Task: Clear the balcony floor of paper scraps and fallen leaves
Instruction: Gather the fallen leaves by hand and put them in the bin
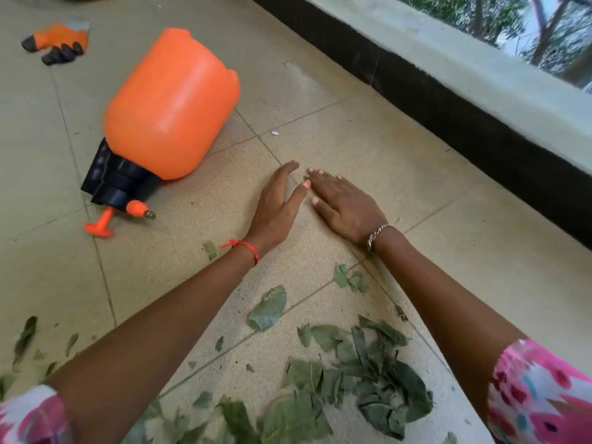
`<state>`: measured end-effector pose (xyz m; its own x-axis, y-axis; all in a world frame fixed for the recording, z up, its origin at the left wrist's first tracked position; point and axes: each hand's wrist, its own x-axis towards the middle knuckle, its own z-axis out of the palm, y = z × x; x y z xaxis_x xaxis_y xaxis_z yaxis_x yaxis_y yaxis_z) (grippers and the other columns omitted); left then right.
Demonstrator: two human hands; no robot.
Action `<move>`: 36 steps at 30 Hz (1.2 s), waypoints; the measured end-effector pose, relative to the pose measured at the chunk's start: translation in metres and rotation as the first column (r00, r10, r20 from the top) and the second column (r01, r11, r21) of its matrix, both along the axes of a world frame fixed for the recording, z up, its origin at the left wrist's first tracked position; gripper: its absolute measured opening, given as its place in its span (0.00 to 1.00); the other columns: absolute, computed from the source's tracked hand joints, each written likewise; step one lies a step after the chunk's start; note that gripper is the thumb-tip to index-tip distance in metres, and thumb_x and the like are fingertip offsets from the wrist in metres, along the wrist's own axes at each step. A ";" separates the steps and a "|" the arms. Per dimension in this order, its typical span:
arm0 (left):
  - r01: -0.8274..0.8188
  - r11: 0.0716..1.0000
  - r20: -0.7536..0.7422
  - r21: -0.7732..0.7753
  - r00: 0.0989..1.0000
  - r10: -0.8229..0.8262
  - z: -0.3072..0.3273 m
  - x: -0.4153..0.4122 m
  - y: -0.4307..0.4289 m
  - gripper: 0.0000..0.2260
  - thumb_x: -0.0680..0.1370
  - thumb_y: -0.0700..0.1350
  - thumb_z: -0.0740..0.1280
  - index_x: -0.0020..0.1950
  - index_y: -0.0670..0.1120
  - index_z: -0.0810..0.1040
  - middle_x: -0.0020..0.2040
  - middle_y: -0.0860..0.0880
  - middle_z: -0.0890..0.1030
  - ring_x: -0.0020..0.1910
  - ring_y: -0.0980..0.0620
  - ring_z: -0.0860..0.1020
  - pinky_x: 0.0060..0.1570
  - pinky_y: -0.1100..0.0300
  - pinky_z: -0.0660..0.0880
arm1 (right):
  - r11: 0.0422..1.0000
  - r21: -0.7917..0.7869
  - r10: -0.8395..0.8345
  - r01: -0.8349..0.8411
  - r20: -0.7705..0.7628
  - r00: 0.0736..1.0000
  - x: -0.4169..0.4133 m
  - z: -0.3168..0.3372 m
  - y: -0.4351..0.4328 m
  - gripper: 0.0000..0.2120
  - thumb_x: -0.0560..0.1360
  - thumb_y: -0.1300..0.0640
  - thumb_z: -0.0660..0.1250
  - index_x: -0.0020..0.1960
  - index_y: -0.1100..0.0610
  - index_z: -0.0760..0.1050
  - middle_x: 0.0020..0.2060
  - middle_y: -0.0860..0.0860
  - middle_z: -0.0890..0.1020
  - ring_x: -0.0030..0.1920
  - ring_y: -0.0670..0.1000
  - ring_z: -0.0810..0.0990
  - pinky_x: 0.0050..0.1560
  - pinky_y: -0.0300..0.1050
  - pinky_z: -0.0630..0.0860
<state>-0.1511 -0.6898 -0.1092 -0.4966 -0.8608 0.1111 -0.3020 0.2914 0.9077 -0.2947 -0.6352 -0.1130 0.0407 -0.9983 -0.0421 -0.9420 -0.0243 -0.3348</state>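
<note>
Both arms reach forward over the beige tiled floor (416, 174). My left hand (277, 206) stands on its edge with straight fingers touching the tile. My right hand (344, 205) lies flat, palm down, fingers spread, right beside it. Neither hand holds anything. A heap of torn green leaves (362, 379) lies between my forearms, close to me. Single leaf pieces (269, 309) and a small cluster of leaf bits (349, 278) lie a little behind the hands. One tiny white paper scrap (275, 133) sits on the tile beyond the fingertips.
An orange pressure sprayer (169, 107) lies on its side left of the hands, black pump head toward me. An orange and black glove (57, 43) lies at the far left. A dark skirting and pale ledge (464, 100) border the floor on the right. More leaf bits (25, 338) lie at the lower left.
</note>
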 end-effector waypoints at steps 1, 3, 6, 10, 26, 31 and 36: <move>0.006 1.000 -0.014 0.010 1.000 -0.006 0.000 0.001 -0.001 0.19 0.81 0.44 0.59 0.72 0.43 0.66 0.72 0.48 0.67 0.72 0.56 0.63 0.64 0.73 0.55 | 1.000 -0.007 0.024 -0.024 0.013 1.000 0.008 -0.001 0.010 0.32 0.76 0.41 0.38 0.76 0.55 0.49 0.76 0.51 0.54 0.76 0.47 0.50 0.73 0.41 0.42; 0.043 0.998 0.020 -0.039 0.999 -0.043 0.000 0.003 -0.006 0.17 0.81 0.43 0.60 0.70 0.42 0.67 0.73 0.48 0.66 0.72 0.55 0.61 0.65 0.74 0.54 | 0.997 -0.022 0.078 -0.078 0.026 0.997 0.023 -0.003 0.030 0.34 0.75 0.39 0.36 0.76 0.55 0.50 0.76 0.51 0.54 0.76 0.47 0.51 0.75 0.42 0.43; 0.092 0.981 0.230 -0.172 0.972 -0.051 0.002 0.001 -0.030 0.21 0.81 0.47 0.61 0.72 0.42 0.64 0.76 0.46 0.59 0.76 0.51 0.54 0.71 0.66 0.49 | 0.992 -0.033 0.124 -0.123 0.020 0.992 0.035 -0.005 0.046 0.33 0.75 0.40 0.35 0.76 0.54 0.50 0.76 0.49 0.53 0.75 0.45 0.49 0.74 0.39 0.41; 0.143 0.981 0.528 -0.132 0.848 -0.052 0.020 -0.022 -0.085 0.30 0.81 0.55 0.57 0.77 0.44 0.52 0.79 0.48 0.48 0.77 0.51 0.43 0.74 0.53 0.41 | 0.993 -0.064 0.111 -0.104 0.115 0.987 0.032 -0.003 0.043 0.32 0.76 0.41 0.38 0.76 0.53 0.54 0.75 0.46 0.57 0.75 0.42 0.51 0.73 0.36 0.42; 0.370 0.926 0.260 -0.075 0.904 -0.340 0.002 0.047 -0.011 0.16 0.81 0.39 0.61 0.69 0.43 0.72 0.70 0.49 0.71 0.70 0.59 0.66 0.67 0.75 0.57 | 0.990 -0.081 -0.091 0.111 0.222 0.971 0.031 0.001 0.039 0.29 0.77 0.46 0.47 0.75 0.55 0.57 0.74 0.52 0.61 0.74 0.49 0.59 0.70 0.37 0.52; 0.343 0.937 0.159 0.065 0.924 -0.349 0.002 0.071 0.034 0.15 0.80 0.42 0.62 0.68 0.47 0.73 0.68 0.50 0.73 0.69 0.59 0.68 0.69 0.68 0.62 | 0.984 -0.022 -0.165 0.176 0.251 0.954 0.038 -0.002 0.036 0.23 0.80 0.49 0.48 0.73 0.53 0.61 0.73 0.50 0.62 0.74 0.48 0.58 0.71 0.36 0.48; 0.397 0.886 0.106 0.239 0.896 -0.430 0.011 0.092 0.076 0.13 0.81 0.44 0.61 0.64 0.45 0.77 0.62 0.50 0.79 0.64 0.60 0.73 0.68 0.62 0.67 | 0.986 0.064 -0.164 0.151 0.419 0.893 0.065 0.009 0.071 0.19 0.82 0.54 0.49 0.70 0.52 0.66 0.72 0.48 0.65 0.73 0.46 0.60 0.68 0.33 0.48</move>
<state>-0.0594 -0.6134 -0.0982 -0.8089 -0.5681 -0.1512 -0.3337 0.2320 0.9137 -0.2295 -0.5644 -0.1042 -0.0962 -0.9917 -0.0852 -0.7027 0.1283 -0.6998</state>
